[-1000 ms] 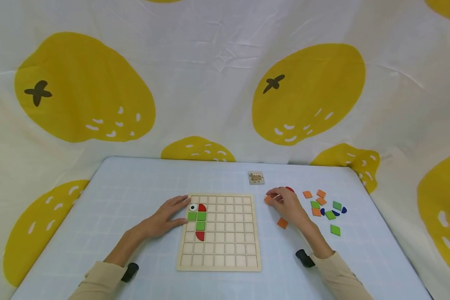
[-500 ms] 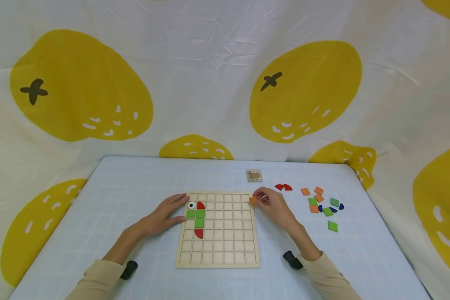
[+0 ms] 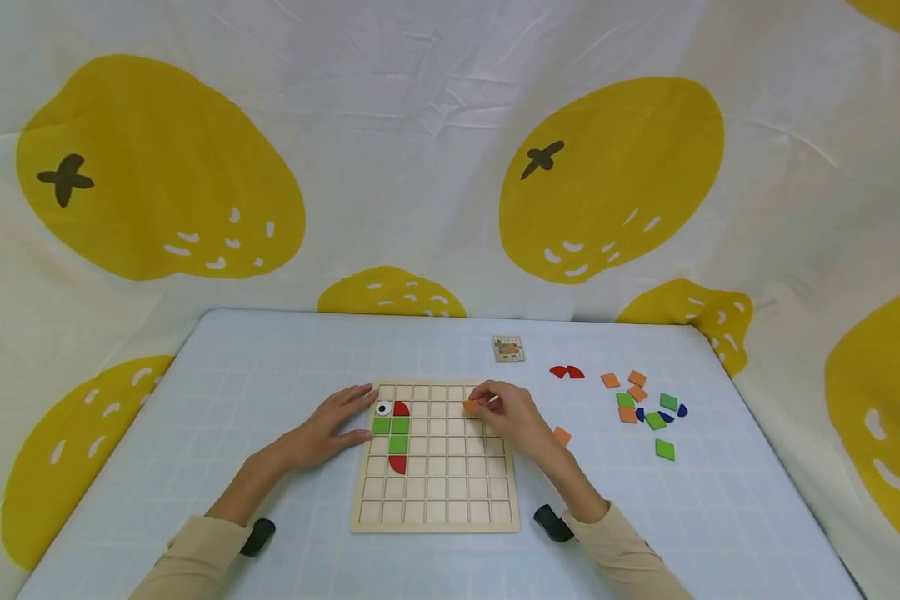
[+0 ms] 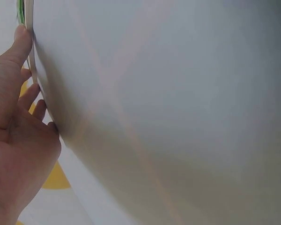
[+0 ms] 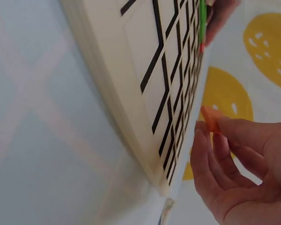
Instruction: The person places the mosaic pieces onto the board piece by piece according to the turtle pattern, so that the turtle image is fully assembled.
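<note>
A square wooden grid board (image 3: pixel 447 490) lies on the table in the head view. My left hand (image 3: pixel 317 437) rests at its left edge, fingers extended and fingertips touching the rim. My right hand (image 3: pixel 512 418) is over the board's upper right part and pinches an orange square tile (image 3: pixel 469 407) between thumb and fingers. The right wrist view shows this orange tile (image 5: pixel 212 119) held above the grid. In the board's left columns sit a round eye tile (image 3: pixel 383 408), green square tiles (image 3: pixel 399 445) and red quarter-round tiles (image 3: pixel 397 464).
Loose orange, green and dark blue tiles (image 3: pixel 656 420) lie scattered to the right. A lone orange tile (image 3: pixel 562 436) lies beside the right forearm. Two red quarter-round pieces (image 3: pixel 567 372) and a small picture card (image 3: pixel 508 348) lie behind the board.
My right hand has carried the orange tile leftward from the table right of the board to over the grid, uncovering the red pieces. My left hand has stayed at the board's edge.
</note>
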The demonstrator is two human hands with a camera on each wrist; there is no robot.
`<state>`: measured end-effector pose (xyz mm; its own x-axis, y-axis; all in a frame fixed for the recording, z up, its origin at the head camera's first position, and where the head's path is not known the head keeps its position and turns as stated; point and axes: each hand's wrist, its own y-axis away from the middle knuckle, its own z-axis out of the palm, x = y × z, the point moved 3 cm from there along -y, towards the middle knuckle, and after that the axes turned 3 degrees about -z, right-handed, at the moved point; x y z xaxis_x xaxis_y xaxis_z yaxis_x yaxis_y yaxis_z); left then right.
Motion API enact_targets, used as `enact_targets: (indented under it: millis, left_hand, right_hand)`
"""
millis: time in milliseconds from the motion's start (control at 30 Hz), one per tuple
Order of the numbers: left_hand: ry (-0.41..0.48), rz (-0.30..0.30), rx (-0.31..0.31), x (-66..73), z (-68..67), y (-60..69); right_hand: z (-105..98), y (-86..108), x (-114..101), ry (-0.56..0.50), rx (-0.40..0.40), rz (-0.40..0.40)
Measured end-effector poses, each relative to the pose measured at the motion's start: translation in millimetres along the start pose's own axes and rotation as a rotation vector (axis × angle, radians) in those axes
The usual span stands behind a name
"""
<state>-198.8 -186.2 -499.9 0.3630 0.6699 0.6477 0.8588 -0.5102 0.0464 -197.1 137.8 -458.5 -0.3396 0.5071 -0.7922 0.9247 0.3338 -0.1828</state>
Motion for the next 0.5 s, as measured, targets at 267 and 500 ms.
enact_targets:
  millis: [267, 500]
  left_hand:
    - [0.005, 0.0, 0.002, 1.3, -1.3, 0.6]
    - [0.016, 0.016, 0.002, 3.1, -1.9, 0.1]
  right_hand:
    - [23, -5.2, -13, -0.039, -0.049, -0.018]
    - [38, -4.9, -23, -0.049, -0.097, -0.031]
